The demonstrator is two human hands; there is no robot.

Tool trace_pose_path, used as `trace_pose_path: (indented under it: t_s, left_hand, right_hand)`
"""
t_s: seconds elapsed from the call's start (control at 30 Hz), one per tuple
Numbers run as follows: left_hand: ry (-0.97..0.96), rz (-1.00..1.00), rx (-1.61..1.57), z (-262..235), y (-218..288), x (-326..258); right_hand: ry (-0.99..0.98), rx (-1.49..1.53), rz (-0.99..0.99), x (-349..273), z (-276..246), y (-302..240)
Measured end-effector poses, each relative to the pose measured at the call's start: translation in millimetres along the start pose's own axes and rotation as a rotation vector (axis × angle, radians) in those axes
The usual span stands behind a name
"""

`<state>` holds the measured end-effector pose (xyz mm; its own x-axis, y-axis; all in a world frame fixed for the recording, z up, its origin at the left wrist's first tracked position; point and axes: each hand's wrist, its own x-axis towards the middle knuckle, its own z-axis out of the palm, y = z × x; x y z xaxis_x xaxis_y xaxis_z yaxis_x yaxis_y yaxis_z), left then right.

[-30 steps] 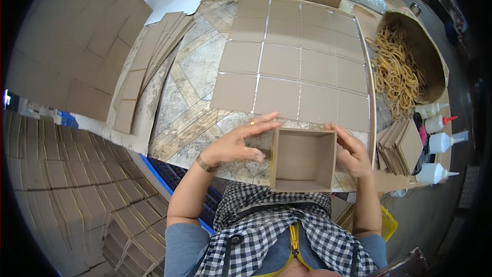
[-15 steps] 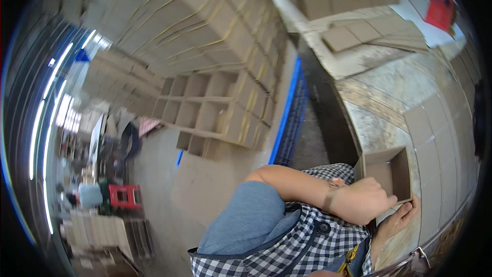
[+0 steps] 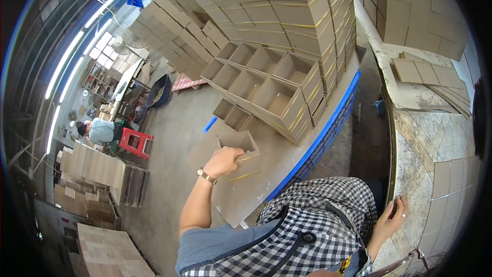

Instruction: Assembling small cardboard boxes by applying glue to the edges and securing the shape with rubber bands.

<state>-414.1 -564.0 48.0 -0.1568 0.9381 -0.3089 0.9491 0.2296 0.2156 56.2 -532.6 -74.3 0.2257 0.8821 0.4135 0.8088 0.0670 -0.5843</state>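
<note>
My left hand [image 3: 224,161], with a watch at the wrist, is closed on the near rim of an open grey-brown cardboard box [image 3: 245,160]. That box is over the board-covered blue pallet [image 3: 313,146], in front of rows of similar open boxes [image 3: 277,98]; whether it rests on the board, I cannot tell. My right hand [image 3: 390,220] is at the edge of the worktable [image 3: 412,146], its fingers loosely bent and apart, with nothing visible in them. Flat cardboard pieces [image 3: 447,184] lie in rows on the table beside it.
Tall stacks of strapped boxes [image 3: 287,0] rise behind the pallet. More cardboard sheets [image 3: 430,74] lie on the far part of the table. Away to the left are a red stool [image 3: 136,142], a person [image 3: 101,130] and stacked boards [image 3: 92,169].
My left hand has carried the box from the worktable leftward to the pallet. My right hand has let go of the box and stays by the table. The view has turned left.
</note>
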Motion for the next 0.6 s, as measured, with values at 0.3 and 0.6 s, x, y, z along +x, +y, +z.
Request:
trace_pose_path:
  t_s: [0.3,0.6]
  left_hand:
    - [0.359,-0.262,-0.066,195.0,-51.1,106.7]
    - [0.295,-0.363,0.018,198.9,-76.3,151.1]
  right_hand:
    - [-0.018,-0.059,-0.069,-1.6,-2.6,2.6]
    - [-0.026,-0.053,-0.026,-3.6,-6.2,1.6]
